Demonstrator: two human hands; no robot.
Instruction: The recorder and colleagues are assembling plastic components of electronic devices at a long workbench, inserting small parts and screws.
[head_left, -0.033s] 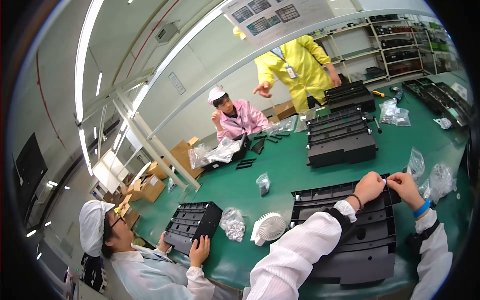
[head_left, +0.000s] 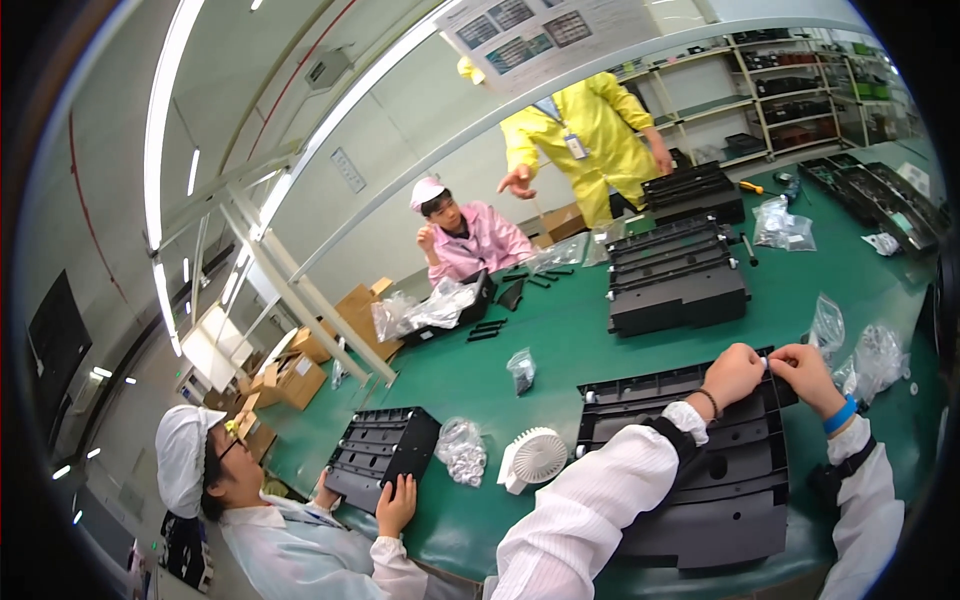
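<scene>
A large black plastic panel (head_left: 735, 500) with ribs and holes lies on the green table in front of me. At its far right corner my left hand (head_left: 733, 373) and my right hand (head_left: 806, 376) meet, fingers pinched together. Between the fingertips shows a small white part (head_left: 767, 366), mostly covered, so its shape is unclear. Another white piece, like a small roller (head_left: 590, 398), sits on the panel's far left corner. My left forearm crosses over the panel and hides part of it.
A white fan (head_left: 535, 458) and a bag of white parts (head_left: 461, 450) stand left of the panel. Clear bags (head_left: 872, 365) lie by my right hand. Beyond is another black unit (head_left: 675, 280). At left, a co-worker's hands hold a black unit (head_left: 382, 455). Two more people are across the table.
The whole view has shifted slightly to the left. Both my hands keep their pinch at the same corner of the panel.
</scene>
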